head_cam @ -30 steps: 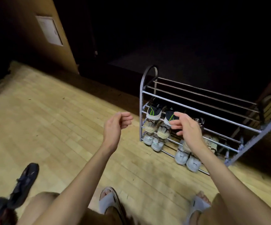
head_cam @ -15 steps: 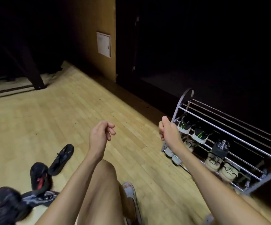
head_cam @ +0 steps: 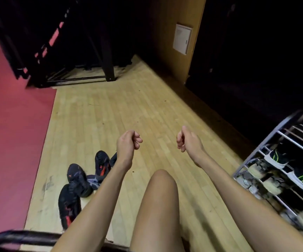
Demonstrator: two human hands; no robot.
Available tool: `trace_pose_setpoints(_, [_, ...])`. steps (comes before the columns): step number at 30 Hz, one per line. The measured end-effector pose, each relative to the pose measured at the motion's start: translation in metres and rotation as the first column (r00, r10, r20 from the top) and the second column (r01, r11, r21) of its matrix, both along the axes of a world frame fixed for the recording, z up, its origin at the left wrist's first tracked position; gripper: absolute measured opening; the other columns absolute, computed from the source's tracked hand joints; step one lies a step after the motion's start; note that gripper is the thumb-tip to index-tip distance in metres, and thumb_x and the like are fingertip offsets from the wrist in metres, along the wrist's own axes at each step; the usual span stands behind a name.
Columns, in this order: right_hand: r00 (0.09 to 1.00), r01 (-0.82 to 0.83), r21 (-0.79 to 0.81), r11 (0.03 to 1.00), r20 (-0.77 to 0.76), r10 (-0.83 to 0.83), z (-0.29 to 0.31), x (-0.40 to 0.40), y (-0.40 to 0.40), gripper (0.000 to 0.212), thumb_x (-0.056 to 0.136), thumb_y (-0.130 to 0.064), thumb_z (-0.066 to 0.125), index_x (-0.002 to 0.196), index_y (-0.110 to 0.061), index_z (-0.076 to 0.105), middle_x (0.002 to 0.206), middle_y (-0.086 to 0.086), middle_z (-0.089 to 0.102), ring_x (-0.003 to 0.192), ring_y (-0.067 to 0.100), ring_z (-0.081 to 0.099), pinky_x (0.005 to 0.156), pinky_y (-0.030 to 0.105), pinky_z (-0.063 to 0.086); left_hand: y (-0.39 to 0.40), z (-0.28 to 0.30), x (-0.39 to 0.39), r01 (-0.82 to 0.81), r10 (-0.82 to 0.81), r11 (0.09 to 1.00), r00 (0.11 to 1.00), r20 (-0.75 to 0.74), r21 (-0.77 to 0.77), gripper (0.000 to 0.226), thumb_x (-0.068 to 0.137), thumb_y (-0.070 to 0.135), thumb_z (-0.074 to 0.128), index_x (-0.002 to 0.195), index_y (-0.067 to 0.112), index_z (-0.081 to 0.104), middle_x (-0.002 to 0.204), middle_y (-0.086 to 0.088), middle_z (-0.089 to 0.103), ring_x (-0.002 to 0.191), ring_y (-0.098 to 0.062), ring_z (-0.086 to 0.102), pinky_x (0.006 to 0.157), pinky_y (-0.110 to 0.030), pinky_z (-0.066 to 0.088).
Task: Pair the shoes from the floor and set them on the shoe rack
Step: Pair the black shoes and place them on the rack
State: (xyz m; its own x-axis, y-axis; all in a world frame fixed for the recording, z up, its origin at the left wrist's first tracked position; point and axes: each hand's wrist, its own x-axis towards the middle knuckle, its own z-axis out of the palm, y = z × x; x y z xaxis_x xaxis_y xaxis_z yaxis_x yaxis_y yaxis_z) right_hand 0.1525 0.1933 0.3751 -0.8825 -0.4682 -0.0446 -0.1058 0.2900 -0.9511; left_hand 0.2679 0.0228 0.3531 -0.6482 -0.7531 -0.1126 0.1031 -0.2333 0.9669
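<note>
Well into the job: several sneakers [head_cam: 276,159] already lined up in pairs on the shoe rack [head_cam: 281,135] at right. Still waiting on the wooden floor [head_cam: 110,113] at lower left: a loose heap of black shoes with red accents [head_cam: 78,182], jumbled and overlapping, unpaired. Left hand [head_cam: 128,144] and right hand [head_cam: 187,140] raised mid-air, fingers loosely curled, holding nothing.

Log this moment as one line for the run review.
left hand: empty, loosely curled | right hand: empty, loosely curled | black shoes: heaped on floor | shoe rack: partly filled
</note>
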Motion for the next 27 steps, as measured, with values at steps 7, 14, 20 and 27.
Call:
trace_pose_setpoints(7, [0.984, -0.126, 0.032, 0.991, 0.133, 0.121, -0.042, -0.015, -0.091, 0.053, 0.106, -0.034, 0.028, 0.072, -0.012, 0.062, 0.063, 0.003, 0.057, 0.057, 0.013, 0.049, 0.052, 0.026, 0.036, -0.064, -0.044, 0.004, -0.23, 0.219, 0.946, 0.973, 0.073, 0.228, 0.027, 0.096, 0.016, 0.042, 0.074, 0.011, 0.057, 0.056, 0.0, 0.058, 0.042, -0.008, 0.042, 0.042, -0.019, 0.036])
trace_pose_setpoints(14, [0.942, -0.295, 0.131, 0.946, 0.203, 0.266, -0.095, -0.021, -0.167, 0.054, 0.105, -0.041, 0.029, 0.081, -0.015, 0.069, 0.068, 0.0, 0.064, 0.06, 0.012, 0.052, 0.056, 0.025, 0.04, -0.116, -0.113, 0.006, -0.391, 0.337, 0.852, 0.918, 0.207, 0.348, 0.021, 0.094, 0.017, 0.041, 0.078, 0.014, 0.054, 0.058, 0.0, 0.052, 0.045, -0.009, 0.036, 0.039, -0.018, 0.028])
trace_pose_setpoints(20, [0.911, -0.385, 0.231, 0.894, 0.25, 0.328, -0.148, -0.044, -0.2, 0.055, 0.104, -0.05, 0.028, 0.087, -0.018, 0.07, 0.074, -0.001, 0.066, 0.067, 0.012, 0.055, 0.065, 0.028, 0.042, -0.131, -0.184, 0.008, -0.47, 0.358, 0.792, 0.874, 0.329, 0.388, 0.027, 0.097, 0.017, 0.041, 0.073, 0.015, 0.053, 0.057, 0.001, 0.05, 0.046, -0.009, 0.036, 0.046, -0.019, 0.031])
trace_pose_setpoints(27, [0.872, -0.454, 0.329, 0.828, 0.353, 0.339, -0.215, -0.068, -0.226, 0.053, 0.104, -0.049, 0.026, 0.096, -0.018, 0.068, 0.086, 0.003, 0.069, 0.073, 0.014, 0.057, 0.066, 0.031, 0.044, -0.153, -0.25, 0.008, -0.508, 0.311, 0.76, 0.832, 0.459, 0.406, 0.023, 0.094, 0.013, 0.042, 0.075, 0.013, 0.054, 0.063, -0.002, 0.05, 0.044, -0.008, 0.038, 0.043, -0.017, 0.035])
